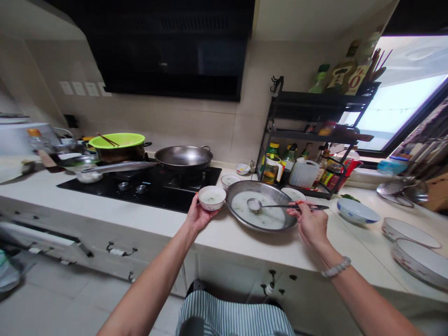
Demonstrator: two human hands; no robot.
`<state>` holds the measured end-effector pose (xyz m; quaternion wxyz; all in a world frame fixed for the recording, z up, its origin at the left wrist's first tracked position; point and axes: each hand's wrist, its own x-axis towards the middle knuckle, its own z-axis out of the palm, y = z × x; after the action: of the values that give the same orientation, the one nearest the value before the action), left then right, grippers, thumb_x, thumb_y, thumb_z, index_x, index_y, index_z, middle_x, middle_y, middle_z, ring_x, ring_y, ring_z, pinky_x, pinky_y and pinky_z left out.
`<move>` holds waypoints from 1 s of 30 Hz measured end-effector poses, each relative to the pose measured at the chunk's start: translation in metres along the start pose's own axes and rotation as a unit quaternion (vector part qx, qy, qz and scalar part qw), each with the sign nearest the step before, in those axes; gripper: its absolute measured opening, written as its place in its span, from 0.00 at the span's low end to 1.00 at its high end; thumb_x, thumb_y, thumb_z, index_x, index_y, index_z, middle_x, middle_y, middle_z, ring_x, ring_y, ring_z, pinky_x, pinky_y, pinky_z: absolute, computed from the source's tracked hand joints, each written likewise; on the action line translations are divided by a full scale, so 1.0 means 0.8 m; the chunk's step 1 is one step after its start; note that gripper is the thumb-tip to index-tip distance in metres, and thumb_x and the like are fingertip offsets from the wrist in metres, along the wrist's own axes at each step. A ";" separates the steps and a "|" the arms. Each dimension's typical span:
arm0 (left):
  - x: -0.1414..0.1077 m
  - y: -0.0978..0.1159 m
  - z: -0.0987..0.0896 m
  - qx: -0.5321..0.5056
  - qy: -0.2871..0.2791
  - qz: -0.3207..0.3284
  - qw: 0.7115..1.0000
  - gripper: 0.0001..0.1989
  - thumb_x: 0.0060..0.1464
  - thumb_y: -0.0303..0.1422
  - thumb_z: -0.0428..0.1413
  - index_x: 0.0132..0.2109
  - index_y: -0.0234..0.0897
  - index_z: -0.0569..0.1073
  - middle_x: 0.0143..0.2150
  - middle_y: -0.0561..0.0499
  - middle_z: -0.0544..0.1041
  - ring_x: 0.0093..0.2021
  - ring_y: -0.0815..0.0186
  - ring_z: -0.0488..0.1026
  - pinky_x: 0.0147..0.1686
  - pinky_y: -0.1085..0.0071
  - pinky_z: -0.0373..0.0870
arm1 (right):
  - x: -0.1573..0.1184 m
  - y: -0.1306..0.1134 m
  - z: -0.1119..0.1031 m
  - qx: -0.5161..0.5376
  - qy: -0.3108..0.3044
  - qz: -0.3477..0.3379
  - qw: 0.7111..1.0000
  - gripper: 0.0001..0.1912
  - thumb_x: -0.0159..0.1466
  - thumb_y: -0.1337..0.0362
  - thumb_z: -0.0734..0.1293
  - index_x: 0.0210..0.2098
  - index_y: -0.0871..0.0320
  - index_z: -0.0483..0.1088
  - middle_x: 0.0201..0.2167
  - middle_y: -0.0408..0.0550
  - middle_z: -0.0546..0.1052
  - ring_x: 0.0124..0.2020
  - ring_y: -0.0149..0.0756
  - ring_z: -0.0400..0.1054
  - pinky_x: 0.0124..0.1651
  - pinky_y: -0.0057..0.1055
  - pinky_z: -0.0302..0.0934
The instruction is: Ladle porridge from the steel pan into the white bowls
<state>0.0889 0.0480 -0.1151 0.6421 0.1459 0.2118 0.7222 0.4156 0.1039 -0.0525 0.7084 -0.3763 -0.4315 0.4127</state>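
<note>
My left hand (200, 213) holds a small white bowl (212, 203) of pale soup with green bits, just left of a wide metal basin (245, 222). Fingers of my right hand (310, 223) are wrapped round the dark handle of a ladle (255, 205). The ladle's head lies in the milky soup inside the basin. Behind the small bowl stands another small bowl (230, 181), and a white dish (294, 193) sits at the basin's back right edge.
A wok (184, 158) and a pot under a green colander (117, 140) stand on the black stove (154, 193). Behind the basin is a black rack (318, 136) with bottles. To the right are a blue-patterned bowl (357, 212) and two larger bowls (422, 261).
</note>
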 end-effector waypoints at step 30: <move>0.002 0.000 -0.004 -0.007 -0.005 -0.002 1.000 0.30 0.62 0.47 0.50 0.67 0.41 0.61 0.55 0.38 0.76 0.50 0.49 0.77 0.44 0.50 0.76 | 0.001 -0.009 -0.015 0.017 -0.001 0.004 1.000 0.14 0.46 0.63 0.76 0.27 0.62 0.70 0.21 0.48 0.77 0.16 0.32 0.71 0.19 0.26 0.69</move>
<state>0.0873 0.0495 -0.1183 0.6454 0.1443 0.2041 0.7217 0.4288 0.0994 -0.0499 0.7126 -0.3655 -0.4233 0.4236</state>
